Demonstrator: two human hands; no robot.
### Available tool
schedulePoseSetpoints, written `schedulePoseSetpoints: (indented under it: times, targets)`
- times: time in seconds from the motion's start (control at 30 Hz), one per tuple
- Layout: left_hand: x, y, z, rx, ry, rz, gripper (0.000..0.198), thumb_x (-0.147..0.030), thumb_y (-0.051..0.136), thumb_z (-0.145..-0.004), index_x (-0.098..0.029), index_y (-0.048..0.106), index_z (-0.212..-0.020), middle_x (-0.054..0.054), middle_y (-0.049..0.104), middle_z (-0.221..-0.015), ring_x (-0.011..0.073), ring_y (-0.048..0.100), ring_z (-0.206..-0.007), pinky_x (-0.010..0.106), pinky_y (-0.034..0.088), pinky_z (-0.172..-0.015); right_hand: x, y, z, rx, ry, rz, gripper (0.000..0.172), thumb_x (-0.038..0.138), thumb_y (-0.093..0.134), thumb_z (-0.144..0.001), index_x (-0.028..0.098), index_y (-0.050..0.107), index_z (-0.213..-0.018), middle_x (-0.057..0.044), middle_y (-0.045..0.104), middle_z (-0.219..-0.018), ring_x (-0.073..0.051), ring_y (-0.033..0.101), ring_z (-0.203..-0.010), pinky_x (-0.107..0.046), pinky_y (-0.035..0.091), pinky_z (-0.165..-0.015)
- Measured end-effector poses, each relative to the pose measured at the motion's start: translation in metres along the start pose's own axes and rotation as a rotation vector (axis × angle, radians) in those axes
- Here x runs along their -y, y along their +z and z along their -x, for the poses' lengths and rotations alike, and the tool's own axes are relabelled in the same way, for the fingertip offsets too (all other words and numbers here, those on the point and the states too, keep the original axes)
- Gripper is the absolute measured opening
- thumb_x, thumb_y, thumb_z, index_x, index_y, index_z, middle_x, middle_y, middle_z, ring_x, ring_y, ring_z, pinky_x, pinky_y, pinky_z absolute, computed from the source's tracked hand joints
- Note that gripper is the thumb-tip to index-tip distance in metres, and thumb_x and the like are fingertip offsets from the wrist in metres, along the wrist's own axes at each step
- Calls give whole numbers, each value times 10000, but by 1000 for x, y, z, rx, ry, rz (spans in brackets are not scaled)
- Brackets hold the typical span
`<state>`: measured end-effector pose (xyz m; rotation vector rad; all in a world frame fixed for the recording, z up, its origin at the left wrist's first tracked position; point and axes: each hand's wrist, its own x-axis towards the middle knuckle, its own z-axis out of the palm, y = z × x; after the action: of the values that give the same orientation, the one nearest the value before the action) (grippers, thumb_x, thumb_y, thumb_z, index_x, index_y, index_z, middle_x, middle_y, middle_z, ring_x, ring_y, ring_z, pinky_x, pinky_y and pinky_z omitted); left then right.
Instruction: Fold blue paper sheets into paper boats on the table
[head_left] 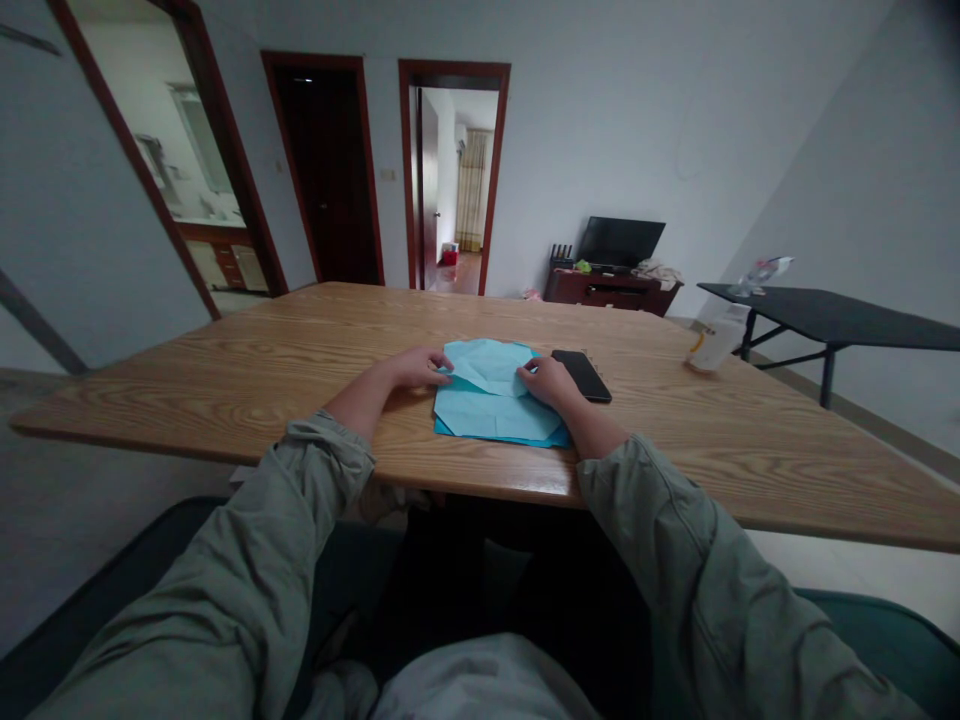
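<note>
The light blue paper (495,412), creased and folded across, lies on the wooden table (300,360) close to its near edge, with a darker blue sheet (561,438) showing beneath its near right corner. The left hand (412,368) pinches the left end of the raised fold between thumb and fingers; the right hand (550,382) pinches its right end, fingertips drawn together. Bare tabletop extends left of the left hand and beyond the paper; to the right, room is limited by a flat black phone (583,376) just beside the right hand. The table surface is smooth, wood-grained and angular at the corners. Farther right stands a translucent whitish container (718,340) with an orange-yellow mark; its contents cannot be told. Beyond it is a black folding table (847,315).
</note>
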<state>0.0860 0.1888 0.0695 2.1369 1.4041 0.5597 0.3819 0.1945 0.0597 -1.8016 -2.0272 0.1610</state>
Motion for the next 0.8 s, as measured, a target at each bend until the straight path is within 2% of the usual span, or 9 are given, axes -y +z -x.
schedulePoseSetpoints:
  times: [0.1, 0.17, 0.27, 0.33, 0.4, 0.53, 0.67, 0.8]
  targets:
    - [-2, 4, -1, -98, -2, -48, 363, -433, 707, -693, -183, 742, -954, 18, 630, -694, 140, 533, -618, 241, 404, -610, 1, -1, 2, -15, -1, -2, 340, 435, 538, -857, 190, 702, -1025, -117, 698, -983, -238, 645, -901, -295, 455, -756]
    - [-1, 6, -3, -125, 13, -70, 314, -422, 680, -720, -186, 745, -916, 12, 616, -645, 145, 519, -610, 241, 387, -595, 3, -2, 3, -34, -43, 4, 369, 443, 543, -858, 185, 681, -1083, -117, 686, -1011, -234, 639, -913, -300, 458, -782]
    - [2, 6, -6, -135, 31, -82, 285, -421, 661, -726, -186, 739, -867, 13, 635, -675, 145, 513, -627, 237, 371, -587, 9, -4, 7, -41, -233, 8, 401, 476, 547, -872, 190, 677, -1121, -110, 662, -1074, -215, 616, -980, -296, 433, -885]
    - [3, 6, -7, -131, 23, -82, 280, -428, 654, -723, -183, 729, -834, 12, 634, -678, 143, 508, -631, 235, 361, -578, 13, -4, 9, -1, -357, 11, 413, 510, 561, -867, 208, 691, -1115, -100, 651, -1115, -207, 598, -1018, -292, 407, -936]
    - [3, 7, -8, -121, 18, -93, 280, -436, 634, -736, -178, 714, -808, 8, 621, -668, 139, 498, -619, 237, 349, -570, 15, -3, 9, 63, -420, 11, 433, 540, 589, -844, 220, 698, -1114, -94, 647, -1139, -211, 592, -1026, -294, 407, -936]
    - [0, 8, -6, -111, 14, -120, 286, -438, 588, -779, -170, 688, -789, 3, 603, -646, 134, 480, -589, 245, 336, -564, 13, 1, 7, 125, -408, -27, 397, 485, 619, -830, 209, 694, -1106, -91, 666, -1131, -219, 603, -1009, -289, 428, -890]
    - [-1, 8, -5, -141, -4, -120, 231, -394, 607, -766, -173, 669, -736, -7, 574, -590, 131, 467, -570, 246, 336, -559, 9, 1, 3, 65, -300, -83, 282, 343, 558, -870, 203, 683, -1081, -69, 701, -1032, -193, 622, -947, -263, 437, -845]
    - [2, 8, -8, -176, -15, -137, 191, -362, 628, -725, -173, 659, -714, -9, 564, -580, 136, 480, -597, 239, 340, -549, 7, -2, 3, 29, -252, -97, 338, 262, 588, -835, 187, 636, -1160, -73, 701, -987, -174, 625, -839, -248, 445, -782]
